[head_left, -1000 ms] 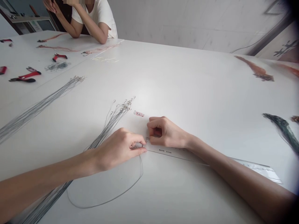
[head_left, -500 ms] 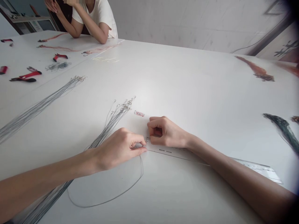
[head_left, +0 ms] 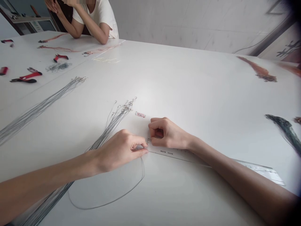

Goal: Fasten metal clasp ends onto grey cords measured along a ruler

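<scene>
My left hand (head_left: 122,150) pinches a thin grey wire (head_left: 105,201) near its end; the wire curves in a loop on the white table (head_left: 188,88) below the hand. My right hand (head_left: 166,133) is closed in a fist right beside it, pinching something small at the mouth of a long clear plastic sleeve (head_left: 256,168) that runs under my right forearm. The fingertips of both hands almost touch. A bundle of grey wires with hooked ends (head_left: 113,121) fans out just left of my hands.
A small red-and-white label (head_left: 140,115) lies above my right hand. A second wire bundle (head_left: 39,106) lies far left, with red-handled pliers (head_left: 24,78) and a small wire heap (head_left: 57,66). Another person's arms (head_left: 80,23) rest at the far corner.
</scene>
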Tool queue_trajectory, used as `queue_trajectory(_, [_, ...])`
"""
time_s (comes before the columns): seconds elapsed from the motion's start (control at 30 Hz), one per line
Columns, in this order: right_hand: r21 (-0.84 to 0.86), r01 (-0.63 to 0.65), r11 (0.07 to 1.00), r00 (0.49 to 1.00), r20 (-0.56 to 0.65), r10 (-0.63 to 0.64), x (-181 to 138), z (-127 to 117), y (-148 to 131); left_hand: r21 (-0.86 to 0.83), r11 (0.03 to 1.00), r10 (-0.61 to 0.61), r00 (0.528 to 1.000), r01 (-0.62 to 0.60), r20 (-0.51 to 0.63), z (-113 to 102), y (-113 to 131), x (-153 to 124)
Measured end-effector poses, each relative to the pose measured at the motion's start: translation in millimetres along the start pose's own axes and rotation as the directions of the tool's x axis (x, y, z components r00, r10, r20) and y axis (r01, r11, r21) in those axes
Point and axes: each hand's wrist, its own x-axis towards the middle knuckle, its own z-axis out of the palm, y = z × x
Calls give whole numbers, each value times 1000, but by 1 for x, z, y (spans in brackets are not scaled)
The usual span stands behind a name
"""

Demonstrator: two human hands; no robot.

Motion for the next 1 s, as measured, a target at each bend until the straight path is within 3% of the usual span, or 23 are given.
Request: queue_trajectory(1.0, [4, -18, 1000, 1000, -5, 18, 0, 0, -2, 15, 1000, -4, 1000, 4, 1, -1, 0, 0])
